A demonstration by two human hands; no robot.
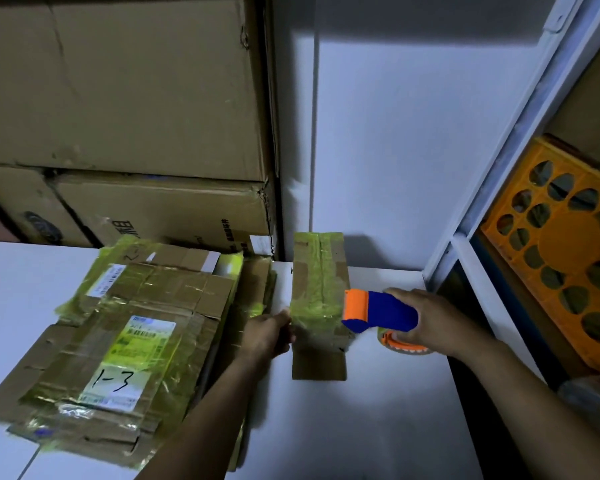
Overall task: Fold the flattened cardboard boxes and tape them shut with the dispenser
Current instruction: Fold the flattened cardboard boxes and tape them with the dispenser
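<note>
A small folded cardboard box [318,271], covered in yellowish tape, stands on the white table [378,410] near its far edge. My left hand [269,334] grips the box's left near side. My right hand [430,323] holds a blue and orange tape dispenser [378,311], whose orange head touches the box's right near corner. A stack of flattened cardboard boxes [129,327] with labels and old tape lies on the table to the left; the top one is marked "1-3".
Large cardboard cartons [125,98] are stacked behind the table at the left. A white wall panel [413,150] rises at the back. At the right, a white metal shelf [520,140] holds an orange plastic crate [561,244]. A plastic bag [593,400] sits at the lower right.
</note>
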